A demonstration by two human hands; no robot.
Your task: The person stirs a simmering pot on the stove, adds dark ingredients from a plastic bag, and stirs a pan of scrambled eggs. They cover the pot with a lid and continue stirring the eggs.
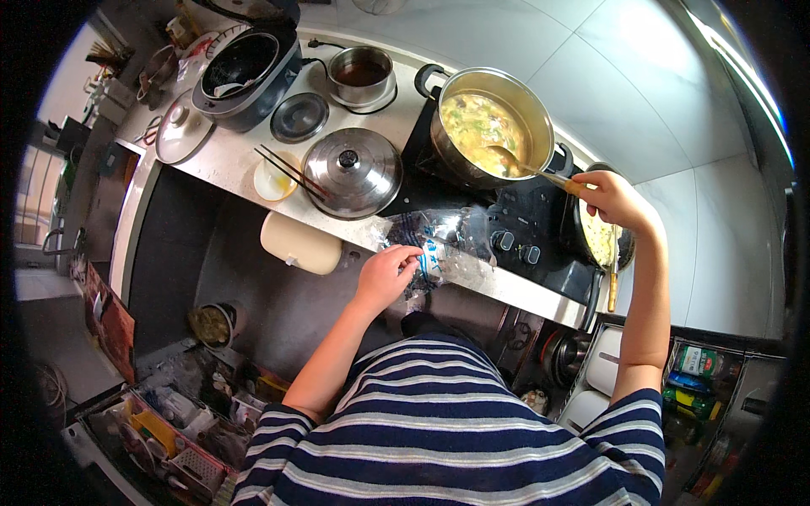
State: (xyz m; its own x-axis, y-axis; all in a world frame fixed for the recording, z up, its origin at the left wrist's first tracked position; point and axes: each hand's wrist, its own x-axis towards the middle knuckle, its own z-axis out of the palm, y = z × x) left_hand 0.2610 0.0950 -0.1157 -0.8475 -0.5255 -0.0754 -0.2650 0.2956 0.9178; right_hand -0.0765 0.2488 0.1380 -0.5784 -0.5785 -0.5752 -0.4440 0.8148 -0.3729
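Observation:
My right hand [610, 197] grips the wooden handle of a metal ladle [535, 169], whose bowl dips into the soup. Yellow soup with green bits [484, 126] partly fills a deep two-handled steel pot [538, 104] on the black cooktop [436, 190]. Lower and to the left, my left hand [389, 275] pinches the edge of a clear plastic bag [459, 231] bearing blue print. The bag spreads over the counter's front edge and part of the cooktop.
A frying pan [623, 250] with pale yellow food and a wooden-handled utensil [612, 288] stands under my right forearm. Left of the cooktop are a steel lid [351, 180], a bowl [272, 180] with chopsticks [291, 171], a small saucepan [364, 73] and an open rice cooker [247, 69].

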